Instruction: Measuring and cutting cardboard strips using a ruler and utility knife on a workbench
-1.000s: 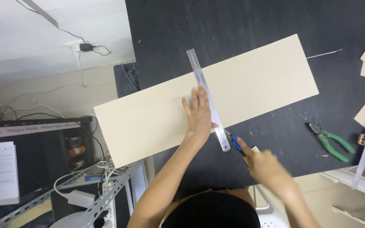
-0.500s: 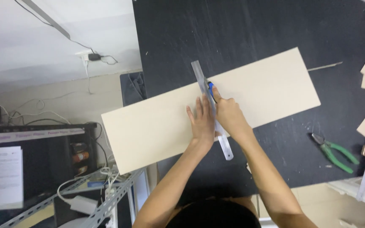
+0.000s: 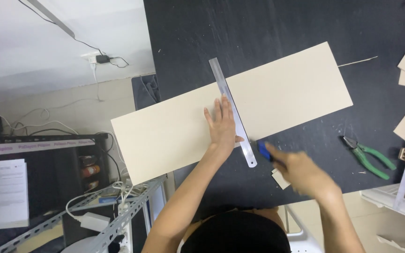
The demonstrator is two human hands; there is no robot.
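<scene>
Black bench (image 3: 282, 28) carries our long beige board (image 3: 174, 131), overhanging its left edge. Our left hand (image 3: 222, 125), fingers spread flat, pins a steel ruler (image 3: 233, 112) across the board. Our right hand (image 3: 301, 172), blurred, grips a blue knife (image 3: 263, 151) just off the ruler's near end. Green pliers (image 3: 369, 157) lie well right.

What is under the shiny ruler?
The metal ruler lies across the long beige board, which rests on the black table. The left hand presses beside it, hiding some board. The ruler's near end overhangs onto the table.
</scene>
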